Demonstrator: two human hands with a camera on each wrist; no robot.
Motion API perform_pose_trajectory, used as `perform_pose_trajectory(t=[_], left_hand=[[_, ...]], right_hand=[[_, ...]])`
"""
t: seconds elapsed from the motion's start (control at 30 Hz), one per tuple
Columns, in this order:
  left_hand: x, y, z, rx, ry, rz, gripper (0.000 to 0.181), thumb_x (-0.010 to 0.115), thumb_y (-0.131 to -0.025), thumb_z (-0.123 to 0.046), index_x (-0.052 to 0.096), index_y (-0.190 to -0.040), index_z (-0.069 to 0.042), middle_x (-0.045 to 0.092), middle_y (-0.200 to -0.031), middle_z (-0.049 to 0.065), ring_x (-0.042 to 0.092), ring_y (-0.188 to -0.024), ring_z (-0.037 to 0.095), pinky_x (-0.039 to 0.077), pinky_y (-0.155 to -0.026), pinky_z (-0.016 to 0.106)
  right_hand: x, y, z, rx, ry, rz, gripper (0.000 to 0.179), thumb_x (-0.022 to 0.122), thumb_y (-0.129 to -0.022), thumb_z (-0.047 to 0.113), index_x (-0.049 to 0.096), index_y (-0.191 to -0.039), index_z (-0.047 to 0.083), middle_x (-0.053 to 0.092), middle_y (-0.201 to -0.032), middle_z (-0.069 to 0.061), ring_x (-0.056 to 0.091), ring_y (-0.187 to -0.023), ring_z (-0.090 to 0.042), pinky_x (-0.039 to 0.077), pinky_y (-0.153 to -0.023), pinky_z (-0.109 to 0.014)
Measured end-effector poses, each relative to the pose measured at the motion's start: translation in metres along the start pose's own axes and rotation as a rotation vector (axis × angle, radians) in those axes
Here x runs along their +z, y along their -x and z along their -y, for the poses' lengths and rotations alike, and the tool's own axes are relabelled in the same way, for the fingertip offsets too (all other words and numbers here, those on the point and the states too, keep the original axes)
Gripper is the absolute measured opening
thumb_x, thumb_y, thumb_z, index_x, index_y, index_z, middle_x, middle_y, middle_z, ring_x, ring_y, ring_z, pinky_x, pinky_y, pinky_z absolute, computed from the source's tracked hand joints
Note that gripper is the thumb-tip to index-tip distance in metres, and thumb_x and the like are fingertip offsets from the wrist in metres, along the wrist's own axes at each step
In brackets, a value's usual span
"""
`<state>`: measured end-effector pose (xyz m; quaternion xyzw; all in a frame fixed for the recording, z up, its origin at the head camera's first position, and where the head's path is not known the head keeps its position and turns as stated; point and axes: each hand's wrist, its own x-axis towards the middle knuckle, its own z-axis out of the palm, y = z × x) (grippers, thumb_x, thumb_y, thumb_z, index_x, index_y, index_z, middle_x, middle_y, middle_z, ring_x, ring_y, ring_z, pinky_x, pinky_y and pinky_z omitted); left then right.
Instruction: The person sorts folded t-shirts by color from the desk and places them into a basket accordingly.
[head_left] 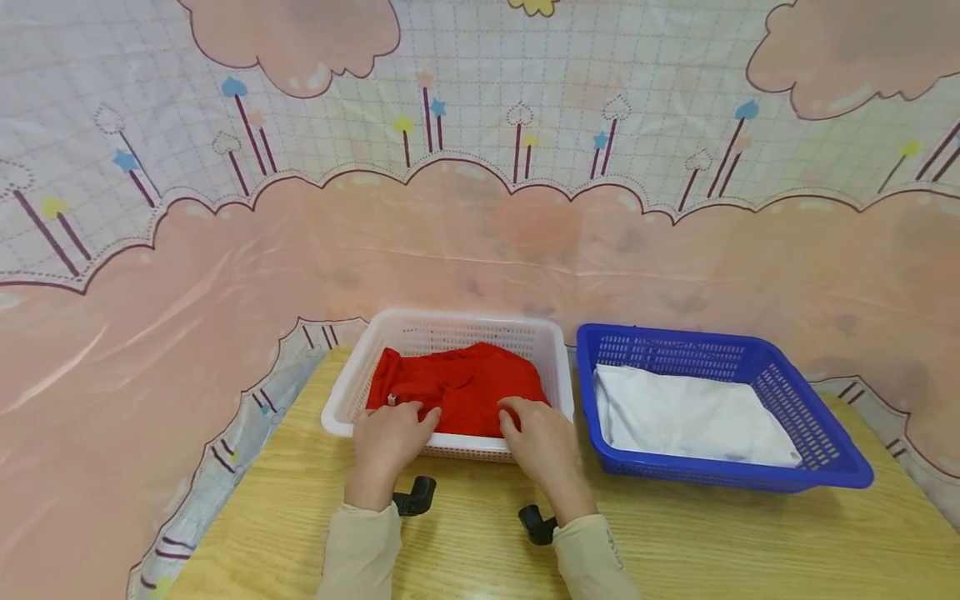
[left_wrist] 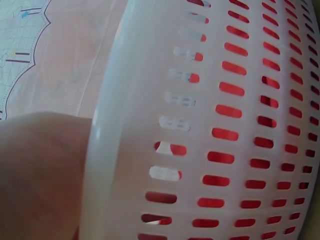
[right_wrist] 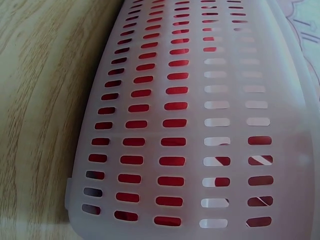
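Note:
A red garment (head_left: 480, 379) with a small white tag lies in the white plastic basket (head_left: 558, 367). My left hand (head_left: 390, 433) reaches over the basket's front left rim, its fingers at the near left part of the garment. Over the front right rim comes my right hand (head_left: 543, 437), with thumb and index finger apart above the red cloth. The fingertips of both hands are partly hidden, so I cannot tell whether they pinch the cloth. In the left wrist view, part of the left hand (left_wrist: 40, 175) shows beyond the rim. Red cloth fills many slots of the basket wall (right_wrist: 195, 130).
To the right stands a blue plastic basket (head_left: 720, 479) with a folded white cloth (head_left: 690, 417) in it. Both baskets rest on a wooden table (head_left: 465, 550). Black wrist mounts (head_left: 416, 497) sit at the inner side of each wrist. A patterned curtain (head_left: 450, 233) hangs behind.

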<state>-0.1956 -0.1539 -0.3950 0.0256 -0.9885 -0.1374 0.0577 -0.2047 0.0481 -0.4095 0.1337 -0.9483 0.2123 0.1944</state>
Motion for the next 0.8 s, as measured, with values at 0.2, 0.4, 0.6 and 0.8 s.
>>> perform_pose_trajectory(t=[0.2, 0.4, 0.6, 0.8], left_hand=[[-0.005, -0.001, 0.006, 0.025, -0.020, 0.079, 0.044, 0.043, -0.086, -0.051, 0.067, -0.106, -0.019, 0.065, -0.097, 0.002, 0.059, -0.082, 0.027, 0.037, -0.073, 0.046], [-0.008, 0.001, 0.015, -0.001, -0.018, 0.147, 0.047, 0.041, -0.085, -0.054, 0.067, -0.106, -0.020, 0.064, -0.101, 0.002, 0.059, -0.084, 0.026, 0.041, -0.071, 0.047], [-0.008, -0.008, 0.017, 0.027, -0.013, 0.147, 0.048, 0.041, -0.085, -0.054, 0.066, -0.108, -0.019, 0.064, -0.103, 0.000, 0.059, -0.082, 0.023, 0.043, -0.068, 0.042], [-0.003, -0.021, 0.016, 0.014, 0.042, -0.028, 0.039, 0.044, -0.087, -0.046, 0.067, -0.105, -0.021, 0.066, -0.092, 0.003, 0.059, -0.081, 0.026, 0.039, -0.070, 0.045]], right_hand=[[0.001, 0.001, 0.005, 0.000, 0.004, 0.022, 0.024, 0.051, -0.087, 0.034, 0.065, -0.104, 0.027, 0.065, -0.096, 0.008, 0.060, -0.080, -0.018, 0.047, -0.069, -0.035], [0.003, 0.003, 0.011, -0.024, 0.007, 0.047, 0.025, 0.050, -0.087, 0.035, 0.065, -0.105, 0.026, 0.065, -0.096, 0.007, 0.060, -0.081, -0.017, 0.047, -0.069, -0.035], [0.003, -0.002, 0.008, -0.042, -0.054, 0.005, 0.023, 0.051, -0.087, 0.033, 0.065, -0.105, 0.027, 0.065, -0.098, 0.008, 0.060, -0.083, -0.015, 0.048, -0.069, -0.034], [-0.003, -0.005, -0.003, -0.069, -0.310, -0.003, 0.021, 0.054, -0.088, 0.025, 0.064, -0.107, 0.024, 0.063, -0.103, 0.011, 0.058, -0.092, -0.010, 0.046, -0.079, -0.031]])
